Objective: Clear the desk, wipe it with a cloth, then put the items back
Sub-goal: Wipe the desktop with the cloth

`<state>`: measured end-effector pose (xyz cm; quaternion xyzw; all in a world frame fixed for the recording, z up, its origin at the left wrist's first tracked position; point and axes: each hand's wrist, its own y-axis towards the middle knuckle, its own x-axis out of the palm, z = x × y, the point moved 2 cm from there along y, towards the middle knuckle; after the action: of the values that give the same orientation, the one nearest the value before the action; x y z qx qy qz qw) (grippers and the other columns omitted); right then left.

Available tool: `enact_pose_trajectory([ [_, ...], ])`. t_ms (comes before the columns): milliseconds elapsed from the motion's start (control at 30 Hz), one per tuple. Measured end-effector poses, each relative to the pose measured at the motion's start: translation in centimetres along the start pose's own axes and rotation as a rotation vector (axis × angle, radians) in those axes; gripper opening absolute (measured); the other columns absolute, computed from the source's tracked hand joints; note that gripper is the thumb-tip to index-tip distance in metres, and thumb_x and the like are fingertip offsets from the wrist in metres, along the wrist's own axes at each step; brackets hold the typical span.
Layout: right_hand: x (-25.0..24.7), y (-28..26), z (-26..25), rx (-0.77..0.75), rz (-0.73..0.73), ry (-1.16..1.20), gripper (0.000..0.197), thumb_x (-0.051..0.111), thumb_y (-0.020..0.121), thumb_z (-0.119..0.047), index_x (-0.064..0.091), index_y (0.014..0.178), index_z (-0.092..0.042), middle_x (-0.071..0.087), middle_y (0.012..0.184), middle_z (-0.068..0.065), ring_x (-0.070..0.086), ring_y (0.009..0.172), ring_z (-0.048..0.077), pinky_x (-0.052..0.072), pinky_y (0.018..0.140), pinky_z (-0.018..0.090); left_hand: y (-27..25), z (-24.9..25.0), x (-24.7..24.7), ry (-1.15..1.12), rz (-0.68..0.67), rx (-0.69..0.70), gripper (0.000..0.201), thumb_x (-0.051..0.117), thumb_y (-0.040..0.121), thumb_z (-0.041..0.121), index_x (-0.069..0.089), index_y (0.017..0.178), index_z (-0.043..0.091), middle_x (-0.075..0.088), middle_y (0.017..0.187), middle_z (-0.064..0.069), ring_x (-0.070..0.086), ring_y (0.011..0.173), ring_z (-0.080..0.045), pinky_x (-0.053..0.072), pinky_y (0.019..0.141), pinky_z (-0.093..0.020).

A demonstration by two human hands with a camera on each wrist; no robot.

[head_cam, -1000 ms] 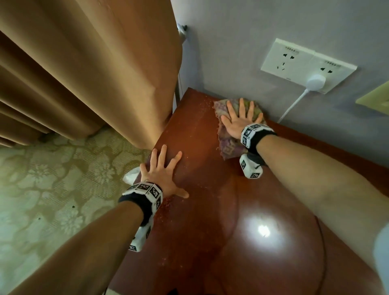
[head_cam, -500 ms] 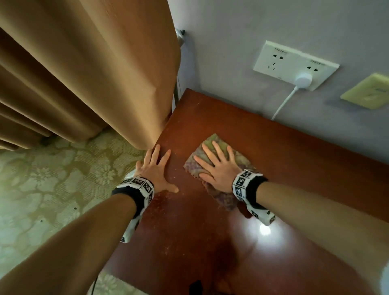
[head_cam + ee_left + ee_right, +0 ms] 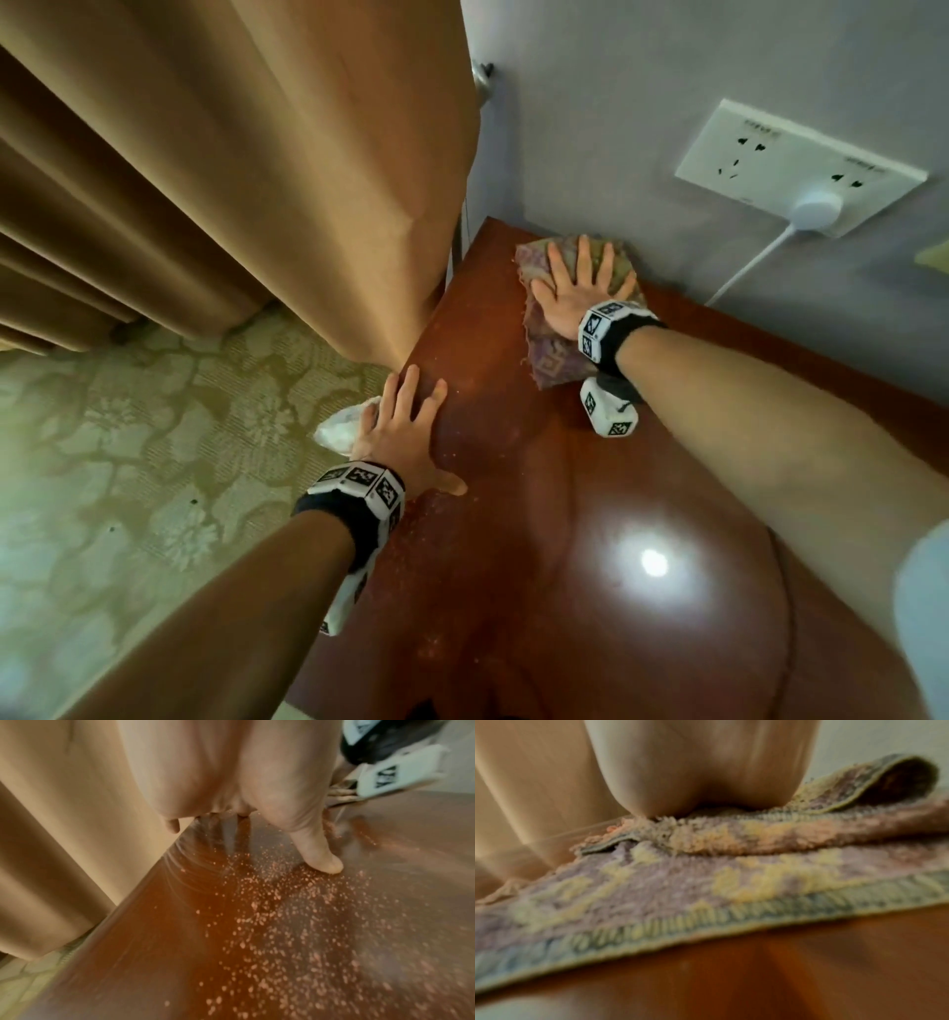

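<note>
A glossy red-brown desk (image 3: pixel 590 514) fills the lower right of the head view. My right hand (image 3: pixel 575 288) lies flat, fingers spread, pressing a purple and yellow patterned cloth (image 3: pixel 552 360) onto the desk's far left corner by the wall. The right wrist view shows my palm (image 3: pixel 700 780) on the folded cloth (image 3: pixel 706 882). My left hand (image 3: pixel 405 431) rests flat, fingers straight, on the desk's left edge. In the left wrist view its thumb (image 3: pixel 318 854) touches the desk (image 3: pixel 257 953), which is speckled with pale crumbs.
A tan curtain (image 3: pixel 231 169) hangs along the desk's left side, touching its edge. A white wall socket (image 3: pixel 796 164) with a plug and cable (image 3: pixel 755 257) is on the grey wall behind. A white crumpled item (image 3: pixel 339 426) lies below the left hand on patterned floor (image 3: pixel 128 462).
My right hand has slid the cloth from the desk's middle left, near the left hand, back to the far corner by the wall. The left hand has stayed on the desk edge.
</note>
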<state>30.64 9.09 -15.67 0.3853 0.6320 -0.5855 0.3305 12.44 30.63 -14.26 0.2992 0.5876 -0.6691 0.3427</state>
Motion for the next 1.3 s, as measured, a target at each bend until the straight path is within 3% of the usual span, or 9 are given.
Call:
enact_pose_trajectory([
  [233, -0.3, 1.4, -4.0, -0.170, -0.018, -0.099, 0.062, 0.010, 0.098, -0.063, -0.010, 0.152, -0.042, -0.024, 0.161, -0.002, -0.025, 0.145, 0.032, -0.014, 0.112, 0.063, 0.1, -0.4, 0.3, 0.004, -0.031, -0.008, 0.131, 0.070, 0.057, 0.077, -0.013, 0.151, 0.039, -0.026, 0.158, 0.003, -0.015, 0.147, -0.027, 0.006, 0.117, -0.055],
  [367, 2.7, -3.1, -4.4, -0.377, -0.012, -0.185, 0.061, 0.010, 0.097, -0.064, -0.008, 0.152, -0.044, -0.021, 0.162, -0.005, -0.021, 0.147, 0.030, -0.011, 0.113, 0.062, 0.4, -0.9, -0.6, 0.021, -0.072, -0.043, 0.132, 0.069, 0.059, 0.079, -0.020, 0.149, 0.040, -0.028, 0.157, 0.005, -0.013, 0.147, -0.031, 0.003, 0.116, -0.059],
  [533, 7.9, -11.4, -2.1, -0.533, 0.035, -0.306, 0.067, 0.008, 0.094, -0.063, 0.006, 0.155, -0.037, -0.002, 0.165, 0.002, -0.002, 0.149, 0.035, 0.004, 0.113, 0.066, -0.1, -2.3, -1.1, 0.026, -0.079, -0.094, 0.132, 0.065, 0.060, 0.082, -0.020, 0.151, 0.035, -0.021, 0.160, 0.006, -0.008, 0.148, -0.032, 0.007, 0.115, -0.058],
  [600, 8.5, -13.0, 0.1, -0.551, -0.008, -0.343, 0.066, 0.003, 0.094, -0.064, 0.000, 0.155, -0.039, -0.008, 0.164, 0.000, -0.007, 0.149, 0.033, 0.001, 0.113, 0.065, -0.4, -2.3, -0.8, 0.002, -0.075, -0.100, 0.132, 0.065, 0.060, 0.081, -0.019, 0.151, 0.034, -0.018, 0.160, 0.007, -0.007, 0.148, -0.031, 0.008, 0.115, -0.059],
  [733, 6.5, -11.0, 2.0, -0.441, -0.023, -0.270, 0.061, -0.001, 0.094, -0.065, -0.012, 0.151, -0.046, -0.023, 0.161, -0.008, -0.021, 0.147, 0.025, -0.008, 0.114, 0.062, -0.3, -2.2, -0.6, -0.016, -0.075, -0.098, 0.132, 0.067, 0.062, 0.078, -0.020, 0.151, 0.033, -0.018, 0.161, 0.007, -0.005, 0.148, -0.031, 0.012, 0.115, -0.058],
  [867, 3.2, -5.1, 1.0, -0.204, 0.008, -0.122, 0.059, 0.005, 0.098, -0.062, -0.008, 0.152, -0.044, -0.022, 0.161, -0.006, -0.020, 0.147, 0.028, -0.011, 0.112, 0.061, -0.1, -2.2, -0.4, -0.081, -0.069, -0.108, 0.133, 0.070, 0.062, 0.075, -0.019, 0.151, 0.033, -0.016, 0.161, 0.007, -0.002, 0.148, -0.031, 0.012, 0.116, -0.058],
  [1000, 0.0, 0.3, -2.0, -0.064, -0.003, -0.027, 0.059, 0.008, 0.100, -0.059, -0.008, 0.154, -0.040, -0.021, 0.161, -0.003, -0.022, 0.147, 0.031, -0.011, 0.113, 0.062, 0.0, -2.0, -0.4, -0.128, -0.076, -0.121, 0.132, 0.076, 0.063, 0.067, -0.017, 0.151, 0.034, -0.016, 0.161, 0.007, -0.001, 0.148, -0.031, 0.012, 0.115, -0.057],
  [1300, -1.6, 2.8, -6.7, -0.170, -0.030, -0.101, 0.061, 0.011, 0.099, -0.060, -0.007, 0.154, -0.039, -0.022, 0.161, -0.005, -0.023, 0.146, 0.030, -0.013, 0.114, 0.061, -0.6, -2.4, 0.7, -0.136, -0.046, -0.167, 0.127, 0.070, 0.067, 0.071, -0.019, 0.150, 0.034, -0.017, 0.161, 0.004, -0.008, 0.148, -0.028, 0.005, 0.115, -0.056],
])
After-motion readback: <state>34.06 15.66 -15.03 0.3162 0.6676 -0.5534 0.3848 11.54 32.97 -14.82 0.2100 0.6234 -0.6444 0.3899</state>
